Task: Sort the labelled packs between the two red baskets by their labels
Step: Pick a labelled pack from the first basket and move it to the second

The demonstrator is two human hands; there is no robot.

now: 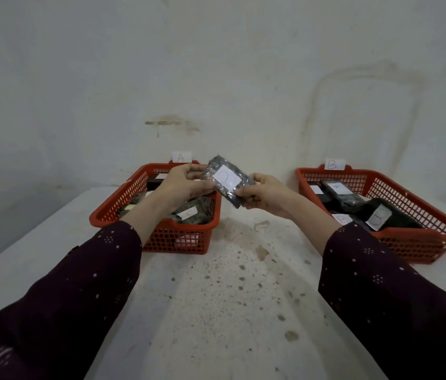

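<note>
A dark pack (223,172) with a white paper label is held up in the air between the two baskets, above the table. My left hand (186,182) grips its left edge and my right hand (263,194) pinches its lower right end. The letter on its label is blurred. The left red basket (123,212) carries a tag marked A and holds several dark packs, one (194,212) with a visible label. The right red basket (419,215) carries a tag marked B and holds several dark packs, one (389,218) with a label facing up.
Both baskets stand on a white, stained table (230,297) against a white wall (216,78). The table's left edge runs diagonally at the far left. The tag A (180,157) and tag B (333,164) stick up at the baskets' far rims.
</note>
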